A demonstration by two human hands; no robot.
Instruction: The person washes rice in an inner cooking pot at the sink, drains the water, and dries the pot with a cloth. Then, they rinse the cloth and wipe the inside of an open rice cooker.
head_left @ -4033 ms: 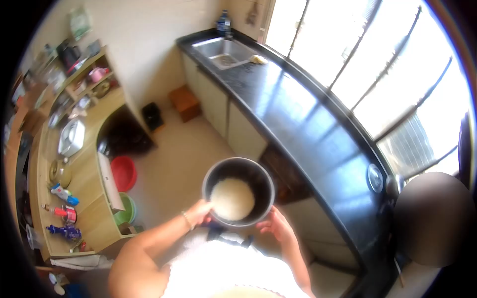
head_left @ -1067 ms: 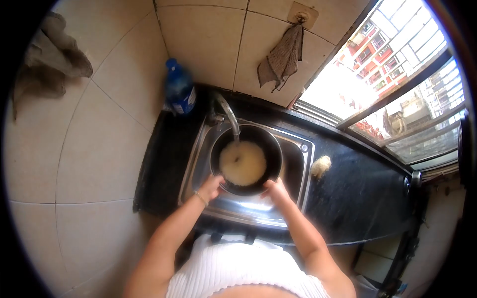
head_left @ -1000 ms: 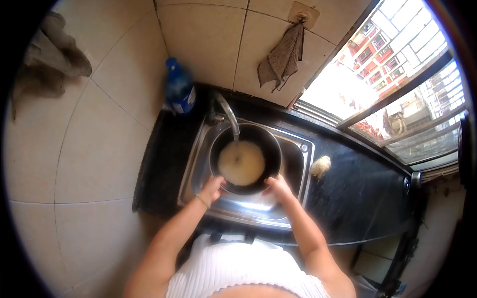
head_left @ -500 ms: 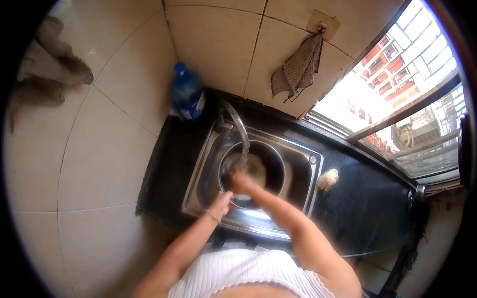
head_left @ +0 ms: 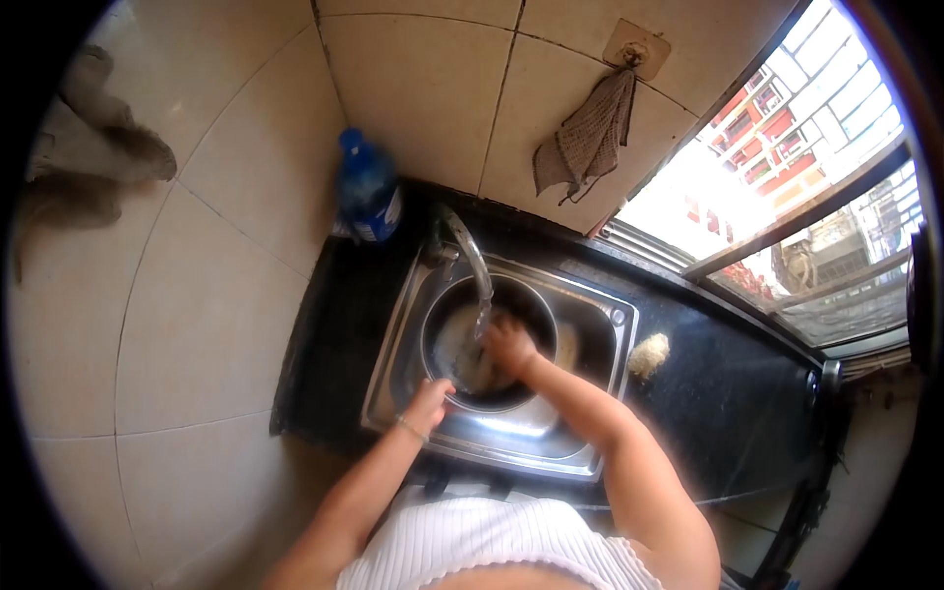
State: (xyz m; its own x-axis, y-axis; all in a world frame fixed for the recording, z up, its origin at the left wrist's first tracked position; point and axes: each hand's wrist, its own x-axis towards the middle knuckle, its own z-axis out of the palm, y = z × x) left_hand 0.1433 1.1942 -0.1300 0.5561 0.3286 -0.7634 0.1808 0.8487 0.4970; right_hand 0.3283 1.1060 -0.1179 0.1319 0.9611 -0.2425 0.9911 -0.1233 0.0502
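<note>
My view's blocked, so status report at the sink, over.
Left hand gripping rim of pot, right hand inside. Pot in sink, faucet running. No obstruction visible.

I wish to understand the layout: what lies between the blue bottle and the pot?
In the head view, the black counter, the sink's rim and the tap lie between the blue bottle and the pot.
</note>
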